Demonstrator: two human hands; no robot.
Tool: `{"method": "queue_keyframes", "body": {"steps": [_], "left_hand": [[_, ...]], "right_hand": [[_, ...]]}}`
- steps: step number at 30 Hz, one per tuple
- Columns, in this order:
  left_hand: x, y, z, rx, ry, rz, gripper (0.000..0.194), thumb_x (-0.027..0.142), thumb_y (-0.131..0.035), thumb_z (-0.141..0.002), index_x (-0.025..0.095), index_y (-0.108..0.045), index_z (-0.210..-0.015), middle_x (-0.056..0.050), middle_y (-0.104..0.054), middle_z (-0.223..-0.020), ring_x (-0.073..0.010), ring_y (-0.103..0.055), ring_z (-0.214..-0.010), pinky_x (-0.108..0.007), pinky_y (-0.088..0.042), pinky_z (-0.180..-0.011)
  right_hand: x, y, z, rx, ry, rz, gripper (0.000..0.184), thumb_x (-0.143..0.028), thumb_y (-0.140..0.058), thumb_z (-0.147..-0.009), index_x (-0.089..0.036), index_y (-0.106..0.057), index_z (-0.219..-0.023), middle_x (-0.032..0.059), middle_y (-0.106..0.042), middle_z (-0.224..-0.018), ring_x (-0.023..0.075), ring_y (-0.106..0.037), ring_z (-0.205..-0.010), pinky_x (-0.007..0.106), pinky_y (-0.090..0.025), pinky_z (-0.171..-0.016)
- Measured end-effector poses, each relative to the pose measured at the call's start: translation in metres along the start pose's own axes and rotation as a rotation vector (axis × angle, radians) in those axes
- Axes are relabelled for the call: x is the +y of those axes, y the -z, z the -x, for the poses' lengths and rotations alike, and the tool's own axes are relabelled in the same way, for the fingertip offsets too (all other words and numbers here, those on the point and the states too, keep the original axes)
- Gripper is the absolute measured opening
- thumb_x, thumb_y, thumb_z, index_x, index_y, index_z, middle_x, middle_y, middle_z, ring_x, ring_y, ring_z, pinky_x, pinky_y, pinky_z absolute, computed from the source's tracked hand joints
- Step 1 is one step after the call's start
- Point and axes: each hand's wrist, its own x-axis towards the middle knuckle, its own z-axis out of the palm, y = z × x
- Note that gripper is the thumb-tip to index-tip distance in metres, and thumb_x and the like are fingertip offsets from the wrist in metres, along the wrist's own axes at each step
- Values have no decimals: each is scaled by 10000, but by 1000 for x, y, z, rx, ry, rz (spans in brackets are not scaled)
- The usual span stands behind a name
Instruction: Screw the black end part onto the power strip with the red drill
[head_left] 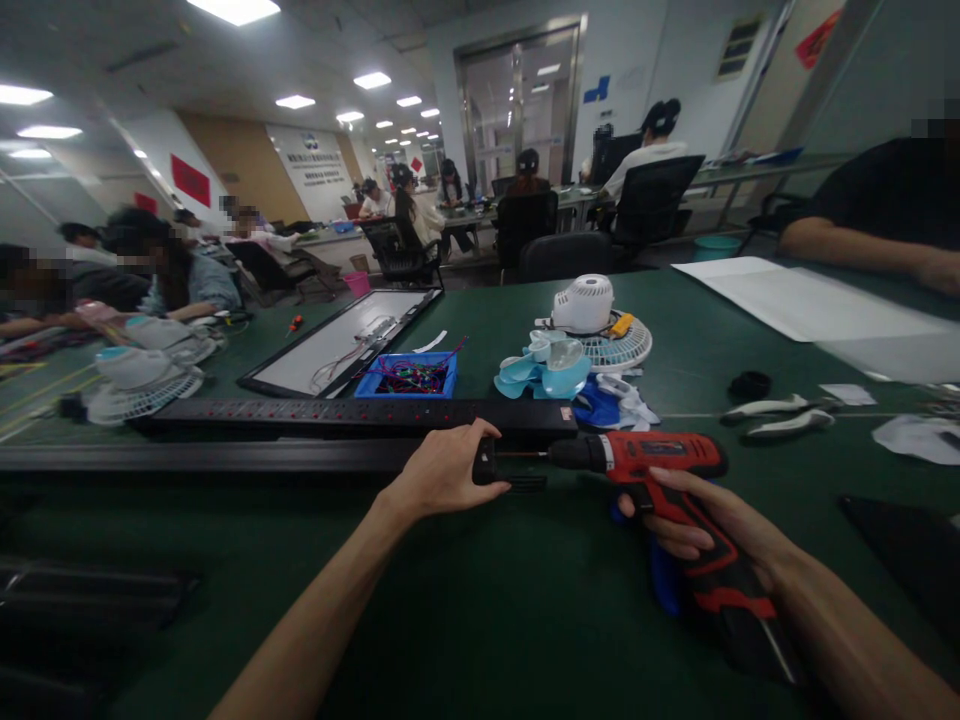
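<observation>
My right hand (pixel 705 525) is wrapped round the grip of a red and black cordless drill (pixel 660 460), which lies level and points left. Its thin bit reaches a small black part (pixel 486 466) that my left hand (pixel 442 475) pinches between thumb and fingers, just above the green table (pixel 480 600). Right behind my left hand lies a long black power strip (pixel 360 415) with a row of red switches.
A blue tray of coloured wires (pixel 409 377), a flat panel (pixel 341 343), blue fan blades (pixel 544 368) and a white fan motor on its grille (pixel 592 310) sit behind. White-handled pliers (pixel 780 415) lie to the right. Other people sit around and beyond.
</observation>
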Motion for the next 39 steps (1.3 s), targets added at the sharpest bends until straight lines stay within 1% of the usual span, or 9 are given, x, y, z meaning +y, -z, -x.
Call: {"method": "queue_keyframes", "body": {"steps": [9, 13, 15, 18, 20, 26, 29, 35, 39], "left_hand": [[2, 2, 0, -7, 7, -9, 619, 498, -788, -840, 202, -541, -1324, -87, -722, -1161, -299, -719, -1031, -453, -566, -904], [2, 2, 0, -7, 19, 4, 596, 496, -797, -831, 206, -560, -1295, -80, -722, -1143, -294, -721, -997, -445, -565, -891], [1, 2, 0, -8, 41, 12, 591, 503, -807, -819, 206, -571, -1272, -72, -726, -1106, -291, -726, -964, -438, -567, -872], [0, 1, 0, -8, 71, 12, 605, 523, -820, -805, 206, -578, -1260, -66, -731, -1071, -296, -731, -941, -438, -568, -859], [-1, 1, 0, -14, 83, 24, 607, 529, -831, -800, 213, -583, -1256, -64, -735, -1078, -300, -732, -961, -437, -564, -870], [-1, 2, -2, -28, 77, 78, 585, 508, -856, -803, 218, -589, -1236, -74, -730, -1151, -299, -719, -1027, -429, -553, -909], [-1, 3, -2, -39, 73, 98, 576, 493, -866, -802, 214, -591, -1224, -71, -731, -1140, -288, -720, -1012, -419, -552, -907], [-3, 2, -2, -21, 47, 100, 579, 492, -866, -808, 218, -589, -1237, -70, -726, -1140, -286, -716, -1012, -420, -551, -905], [-3, 1, -1, -29, 45, 113, 570, 502, -855, -819, 220, -593, -1240, -72, -727, -1147, -283, -719, -1020, -419, -553, -920]], "right_hand": [[2, 5, -2, -5, -8, 24, 525, -555, -694, -931, -42, -809, -945, -100, -364, -411, 37, -195, -381, 136, -408, -420], [2, 3, -3, -1, 3, 22, 494, -548, -687, -945, -72, -804, -889, -106, -349, -418, 29, -157, -384, 122, -385, -409], [2, 1, -2, 8, 12, 23, 448, -515, -715, -939, -79, -804, -889, -108, -354, -437, 26, -145, -396, 118, -386, -417], [1, -1, -1, 13, 19, 14, 392, -448, -818, -868, -68, -815, -962, -114, -360, -463, 23, -133, -419, 117, -392, -428], [1, -3, -1, 25, 18, -1, 379, -410, -862, -830, -67, -817, -984, -119, -356, -471, 23, -122, -432, 114, -386, -430], [-1, -4, -1, -3, 0, -48, 262, -326, -883, -812, -93, -768, -838, -130, -347, -477, 20, -91, -441, 108, -352, -420], [-1, -4, -2, -11, -7, -62, 288, -339, -876, -820, -103, -719, -772, -136, -344, -473, 15, -72, -429, 112, -330, -398], [-1, 1, -4, -41, -28, -48, 309, -357, -809, -896, -121, -667, -754, -144, -306, -469, 18, -83, -417, 109, -340, -400], [3, 7, -6, -19, -8, -51, 322, -357, -827, -881, -130, -655, -730, -143, -315, -462, 9, -80, -400, 109, -339, -381]]}}
